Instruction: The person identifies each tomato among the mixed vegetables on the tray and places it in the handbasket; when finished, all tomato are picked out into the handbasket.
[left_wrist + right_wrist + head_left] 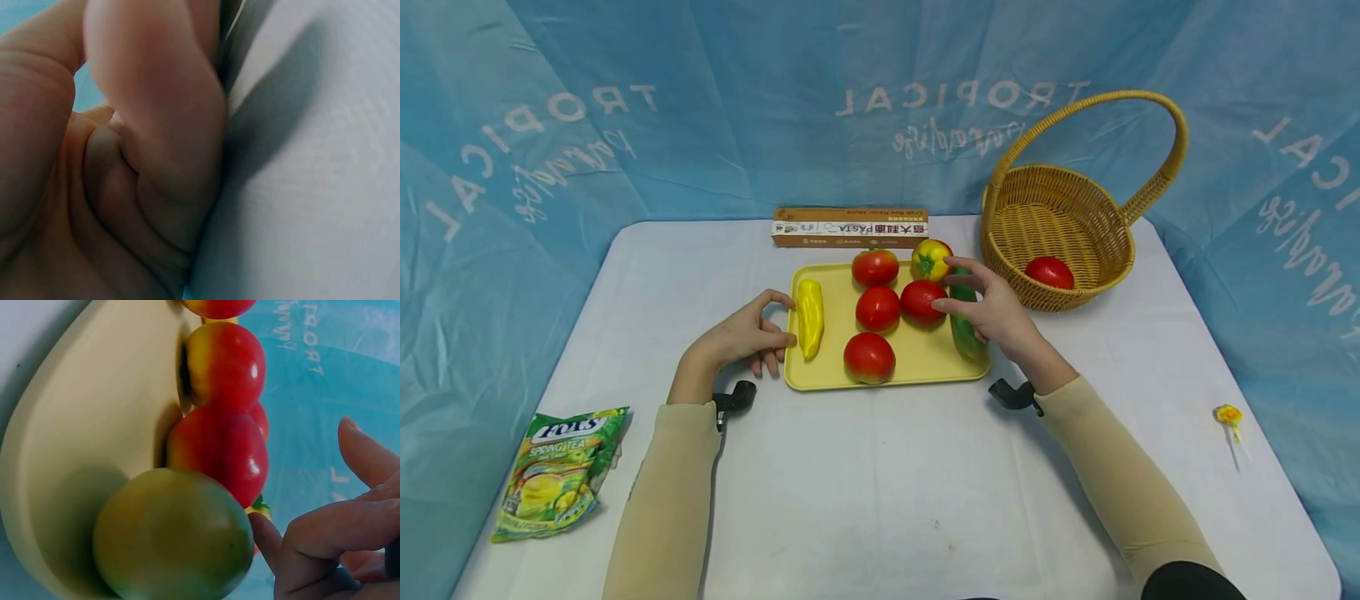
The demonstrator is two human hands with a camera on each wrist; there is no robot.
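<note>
A yellow tray [917, 372] holds several red tomatoes [869, 358], a long yellow pepper [810, 319], a red-and-yellow bell pepper [931, 260] and a green cucumber [964, 321]. My left hand [741, 333] grips the tray's left edge, thumb and forefinger at the rim; its fingers curl close to the white cloth in the left wrist view. Over the tray's right side is my right hand [996, 308], its thumb and fingers spread apart near the cucumber and the rightmost tomato. In the right wrist view, the cucumber's rounded end [175, 537] stands beside those fingers, which hold nothing.
Behind the tray lies a pasta box [850, 227]. A wicker basket [1045, 183] with a tall handle stands at the back right, one tomato [1050, 272] inside. A green candy bag [553, 475] lies front left, a lollipop [1229, 417] at the right.
</note>
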